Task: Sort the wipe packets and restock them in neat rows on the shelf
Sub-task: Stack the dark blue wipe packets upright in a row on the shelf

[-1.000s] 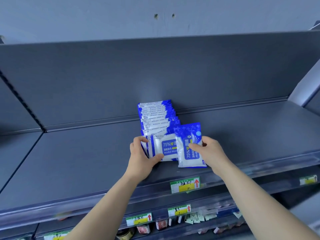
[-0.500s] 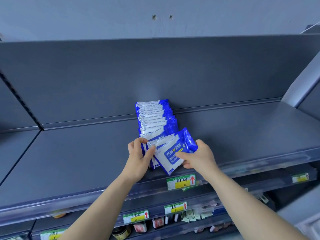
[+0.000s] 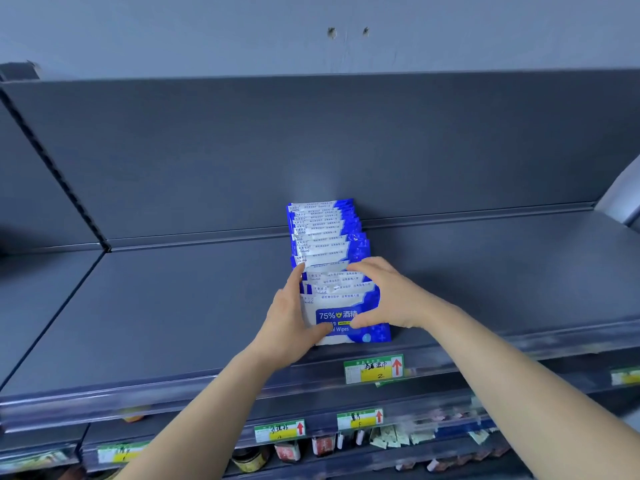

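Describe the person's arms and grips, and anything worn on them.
The left grip and right grip are ungloved, with no rings showing. Both forearms are bare as far as the picture's edge: no sleeves, watch or bracelet in view.

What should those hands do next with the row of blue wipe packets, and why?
Probably nudge the front packets leftward into line: left hand presses and right hand grips the front packet, and the row drifts rightward toward its near end.
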`<state>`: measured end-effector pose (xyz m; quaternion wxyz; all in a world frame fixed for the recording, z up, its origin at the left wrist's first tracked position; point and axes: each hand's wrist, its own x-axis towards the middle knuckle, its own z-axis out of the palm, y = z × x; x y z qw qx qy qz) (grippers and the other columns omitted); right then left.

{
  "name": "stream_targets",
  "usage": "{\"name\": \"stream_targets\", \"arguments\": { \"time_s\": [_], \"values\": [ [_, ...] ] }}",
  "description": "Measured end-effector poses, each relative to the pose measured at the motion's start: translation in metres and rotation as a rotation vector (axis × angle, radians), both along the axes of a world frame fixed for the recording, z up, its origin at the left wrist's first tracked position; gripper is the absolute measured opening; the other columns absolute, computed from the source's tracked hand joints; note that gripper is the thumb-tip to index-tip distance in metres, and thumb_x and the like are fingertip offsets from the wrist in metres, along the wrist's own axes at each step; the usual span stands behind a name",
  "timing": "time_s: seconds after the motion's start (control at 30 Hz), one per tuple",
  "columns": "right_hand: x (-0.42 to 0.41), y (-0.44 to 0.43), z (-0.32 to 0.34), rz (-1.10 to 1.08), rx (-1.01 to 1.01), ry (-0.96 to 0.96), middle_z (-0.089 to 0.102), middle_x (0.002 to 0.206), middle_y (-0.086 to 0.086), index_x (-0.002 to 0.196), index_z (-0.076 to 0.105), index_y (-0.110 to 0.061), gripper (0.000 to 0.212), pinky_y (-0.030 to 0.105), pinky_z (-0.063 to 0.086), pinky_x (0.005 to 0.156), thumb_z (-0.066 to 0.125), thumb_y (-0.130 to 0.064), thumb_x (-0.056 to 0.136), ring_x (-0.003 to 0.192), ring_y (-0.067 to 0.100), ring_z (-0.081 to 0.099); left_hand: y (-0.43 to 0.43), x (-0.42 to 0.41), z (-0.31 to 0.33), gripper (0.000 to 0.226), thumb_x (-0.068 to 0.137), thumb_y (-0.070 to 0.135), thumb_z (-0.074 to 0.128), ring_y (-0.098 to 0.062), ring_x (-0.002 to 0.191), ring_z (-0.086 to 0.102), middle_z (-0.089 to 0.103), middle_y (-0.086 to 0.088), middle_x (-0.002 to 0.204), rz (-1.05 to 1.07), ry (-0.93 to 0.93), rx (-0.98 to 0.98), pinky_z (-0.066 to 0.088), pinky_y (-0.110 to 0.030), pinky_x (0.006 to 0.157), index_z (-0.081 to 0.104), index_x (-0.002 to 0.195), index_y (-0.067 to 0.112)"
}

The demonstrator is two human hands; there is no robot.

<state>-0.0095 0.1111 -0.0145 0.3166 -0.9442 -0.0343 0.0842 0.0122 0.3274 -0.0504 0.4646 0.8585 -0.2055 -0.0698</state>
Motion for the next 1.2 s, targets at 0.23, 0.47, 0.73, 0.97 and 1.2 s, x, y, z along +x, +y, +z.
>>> {"name": "stream_targets", "arguments": {
  "time_s": [0.23,0.47,0.73,0.97,1.2],
  "values": [
    [-0.004,-0.011,-0.008,-0.176,0.241,0.019,0.017,0.158,-0.010,0.151,-0.009,-0.032,0.126,0.031,0.038,0.107,0.085,-0.038,0.068,0.137,0.007,0.032,-0.001,0.000,-0.010,0.072,0.074,0.038,0.075,-0.003,0.117,0.048,0.043,0.034,0.126,-0.009,0.053,0.015,0.037,-0.041,0.106,0.025,0.125,0.033],
    [-0.004,-0.007,-0.027,-0.027,0.350,0.030,0.040,0.139,-0.020,0.138,0.027,-0.044,0.089,0.040,0.049,0.101,0.079,-0.050,0.065,0.126,0.001,0.045,-0.005,-0.003,-0.002,0.070,0.078,0.042,0.067,0.011,0.112,0.043,0.049,0.034,0.124,-0.033,0.043,0.150,0.021,-0.044,0.115,0.023,0.132,0.039],
    [0.000,-0.007,-0.029,-0.065,0.271,-0.119,0.040,0.139,-0.020,0.138,0.028,-0.040,0.090,0.037,0.039,0.108,0.081,-0.048,0.066,0.129,-0.001,0.035,-0.010,-0.006,0.007,0.062,0.077,0.041,0.069,0.012,0.111,0.049,0.054,0.035,0.118,0.044,0.097,0.136,0.035,-0.045,0.109,0.030,0.125,0.042],
    [-0.024,-0.021,-0.003,-0.109,-0.012,-0.292,0.028,0.151,-0.015,0.148,0.027,-0.023,0.073,0.023,0.030,0.107,0.058,-0.051,0.088,0.138,0.003,0.026,-0.019,-0.011,0.024,0.065,0.083,0.038,0.063,-0.009,0.128,0.041,0.041,0.013,0.142,0.192,-0.297,0.230,0.036,-0.033,0.108,0.038,0.141,0.025],
    [-0.076,-0.035,0.028,-0.343,-0.288,-0.462,0.041,0.149,-0.006,0.142,0.045,-0.020,0.049,0.022,0.029,0.108,0.048,-0.038,0.097,0.134,0.012,0.041,-0.066,-0.020,0.054,0.039,0.087,0.036,0.045,-0.027,0.088,0.067,0.071,0.000,0.103,0.002,-0.672,0.306,0.054,-0.038,0.082,0.071,0.107,0.014]
  ]
}}
